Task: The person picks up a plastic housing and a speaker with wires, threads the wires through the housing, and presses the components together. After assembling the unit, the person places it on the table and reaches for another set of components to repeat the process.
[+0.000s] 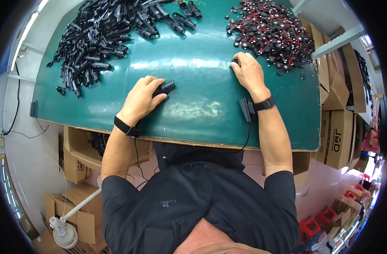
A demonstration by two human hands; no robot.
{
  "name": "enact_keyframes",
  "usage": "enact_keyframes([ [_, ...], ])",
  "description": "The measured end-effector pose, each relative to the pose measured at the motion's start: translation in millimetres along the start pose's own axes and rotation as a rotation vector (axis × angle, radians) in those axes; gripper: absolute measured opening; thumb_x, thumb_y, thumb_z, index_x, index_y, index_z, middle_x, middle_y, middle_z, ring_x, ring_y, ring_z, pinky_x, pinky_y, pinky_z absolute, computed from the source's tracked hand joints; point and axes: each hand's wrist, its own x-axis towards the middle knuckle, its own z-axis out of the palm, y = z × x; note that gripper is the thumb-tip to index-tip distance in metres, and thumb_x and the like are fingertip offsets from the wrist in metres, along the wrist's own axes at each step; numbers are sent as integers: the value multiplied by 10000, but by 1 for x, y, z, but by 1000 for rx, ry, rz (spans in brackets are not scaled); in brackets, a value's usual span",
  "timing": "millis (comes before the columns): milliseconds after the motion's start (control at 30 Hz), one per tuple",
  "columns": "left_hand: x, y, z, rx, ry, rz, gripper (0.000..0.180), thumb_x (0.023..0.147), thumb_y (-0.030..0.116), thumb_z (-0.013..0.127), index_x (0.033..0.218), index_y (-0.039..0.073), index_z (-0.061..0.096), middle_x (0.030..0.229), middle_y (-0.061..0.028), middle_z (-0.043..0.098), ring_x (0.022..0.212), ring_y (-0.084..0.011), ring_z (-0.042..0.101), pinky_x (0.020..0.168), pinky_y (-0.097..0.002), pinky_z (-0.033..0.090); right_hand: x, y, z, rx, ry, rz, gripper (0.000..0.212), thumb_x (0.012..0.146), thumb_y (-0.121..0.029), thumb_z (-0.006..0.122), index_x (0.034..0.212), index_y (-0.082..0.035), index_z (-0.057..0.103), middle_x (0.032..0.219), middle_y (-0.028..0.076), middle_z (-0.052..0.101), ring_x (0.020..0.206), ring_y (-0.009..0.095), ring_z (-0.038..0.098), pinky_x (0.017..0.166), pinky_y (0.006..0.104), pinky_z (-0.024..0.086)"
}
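Note:
My left hand is closed around a black plastic housing with a ribbed end, held low over the green tabletop. The ribbed end sticks out past my thumb and points right; the rest lies hidden under my fingers. To the right, my right hand pinches a small dark piece between thumb and fingers, mostly covered, so its kind does not show. Just beyond that hand spreads a heap of small black round parts with red wires.
A large heap of black plastic housings covers the table's far left. Both wrists wear black straps; a small black device with a cable sits by the right one. Cardboard boxes stand at the right, and a white lamp at lower left.

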Motion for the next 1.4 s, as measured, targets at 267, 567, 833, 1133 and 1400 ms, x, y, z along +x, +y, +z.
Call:
enact_keyframes([
  [267,-30,25,-6,-64,27,-68,514,844,100,843,1330,68,679,1158,-128,694,1097,-368,648,948,-441,543,-70,-67,-41,611,-246,178,194,1015,-66,657,1185,-28,742,1005,54,694,773,163,713,723,303,592],
  [567,-49,30,3,-87,97,-67,485,830,76,842,1292,56,698,1129,-135,693,1068,-363,656,910,-446,542,-107,-98,-36,1046,-289,197,207,1063,1,572,1196,24,729,1085,69,653,851,121,710,781,272,624],
  [833,-60,45,7,-241,119,-101,473,841,59,831,1297,52,707,1147,-142,710,1052,-364,681,910,-425,556,-116,-111,-36,1213,-252,192,165,1052,16,628,1187,22,723,1092,56,652,877,123,711,794,286,630],
  [1133,-66,51,12,-375,105,-134,511,843,5,832,1338,36,709,1195,-153,719,1073,-315,701,953,-370,552,-122,-119,-40,939,-91,86,258,933,89,736,1179,12,725,1098,78,719,874,142,731,772,289,635],
  [1400,-67,49,17,-397,144,-128,502,851,9,831,1337,23,708,1215,-148,722,1087,-301,694,981,-364,541,-124,-116,-40,690,54,-225,378,836,101,809,1188,-16,733,1112,137,741,842,197,740,730,310,626],
])
